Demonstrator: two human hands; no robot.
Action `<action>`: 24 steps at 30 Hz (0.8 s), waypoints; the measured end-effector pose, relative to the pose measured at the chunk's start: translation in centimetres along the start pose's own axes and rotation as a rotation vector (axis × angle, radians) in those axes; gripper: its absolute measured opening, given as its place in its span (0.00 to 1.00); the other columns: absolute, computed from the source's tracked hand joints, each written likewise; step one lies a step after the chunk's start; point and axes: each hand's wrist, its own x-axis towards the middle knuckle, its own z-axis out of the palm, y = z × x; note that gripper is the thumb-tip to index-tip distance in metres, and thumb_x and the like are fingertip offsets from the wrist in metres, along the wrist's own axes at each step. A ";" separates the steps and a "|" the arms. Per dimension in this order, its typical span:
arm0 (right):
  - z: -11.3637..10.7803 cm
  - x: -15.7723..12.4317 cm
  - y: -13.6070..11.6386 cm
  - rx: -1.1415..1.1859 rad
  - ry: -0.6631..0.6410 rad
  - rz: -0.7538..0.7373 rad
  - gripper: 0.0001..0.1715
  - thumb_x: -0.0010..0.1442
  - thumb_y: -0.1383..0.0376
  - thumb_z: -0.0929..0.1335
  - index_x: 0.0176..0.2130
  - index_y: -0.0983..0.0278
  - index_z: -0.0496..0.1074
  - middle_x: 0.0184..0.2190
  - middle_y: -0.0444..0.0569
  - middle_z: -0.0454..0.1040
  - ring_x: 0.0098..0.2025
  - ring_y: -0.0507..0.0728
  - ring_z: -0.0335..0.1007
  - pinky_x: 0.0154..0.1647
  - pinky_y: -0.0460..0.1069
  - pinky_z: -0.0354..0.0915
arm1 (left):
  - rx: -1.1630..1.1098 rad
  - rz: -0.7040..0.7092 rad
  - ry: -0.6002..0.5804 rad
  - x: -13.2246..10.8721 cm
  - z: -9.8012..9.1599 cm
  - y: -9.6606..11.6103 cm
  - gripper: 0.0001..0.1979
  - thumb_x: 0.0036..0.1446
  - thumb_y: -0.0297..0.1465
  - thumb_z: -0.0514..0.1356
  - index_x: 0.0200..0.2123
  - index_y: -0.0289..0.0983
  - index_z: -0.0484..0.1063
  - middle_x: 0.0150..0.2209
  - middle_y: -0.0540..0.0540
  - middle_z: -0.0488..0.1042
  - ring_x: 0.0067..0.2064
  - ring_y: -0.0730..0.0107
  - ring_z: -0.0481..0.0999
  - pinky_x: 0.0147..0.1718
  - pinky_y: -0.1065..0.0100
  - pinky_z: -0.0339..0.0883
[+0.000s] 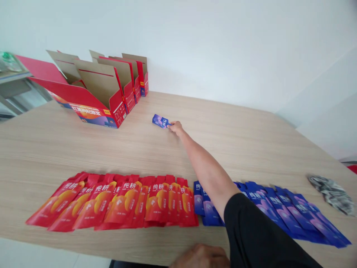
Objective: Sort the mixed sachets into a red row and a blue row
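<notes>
My right hand (175, 127), at the end of my outstretched arm, pinches one end of a blue pouch (160, 121) over the far middle of the table. Whether the pouch touches the wood, I cannot tell. Low in the picture, my left hand (201, 257) is by the near table edge, blurred and cut off by the frame, its fingers mostly hidden. Overlapping red pouches (125, 203) with orange fruit prints lie in a row to the left. More blue pouches (281, 212) form a row to the right, partly covered by my right arm.
Several red cardboard boxes (97, 108) stand with flaps up at the back left of the wooden table (223, 126). A crumpled black-and-white cloth (331, 193) lies at the right. Behind the table is a white wall (217, 48); another small table (13, 76) is at far left.
</notes>
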 end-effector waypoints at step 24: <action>-23.5 -38.3 6.9 0.316 -0.241 -0.525 0.14 0.74 0.63 0.66 0.40 0.56 0.81 0.38 0.44 0.80 0.41 0.55 0.77 0.45 0.51 0.70 | -0.055 -0.155 0.553 1.2 -1.8 8.3 0.27 0.69 0.51 0.59 0.60 0.39 0.74 0.34 0.46 0.78 0.31 0.64 0.76 0.30 0.67 0.74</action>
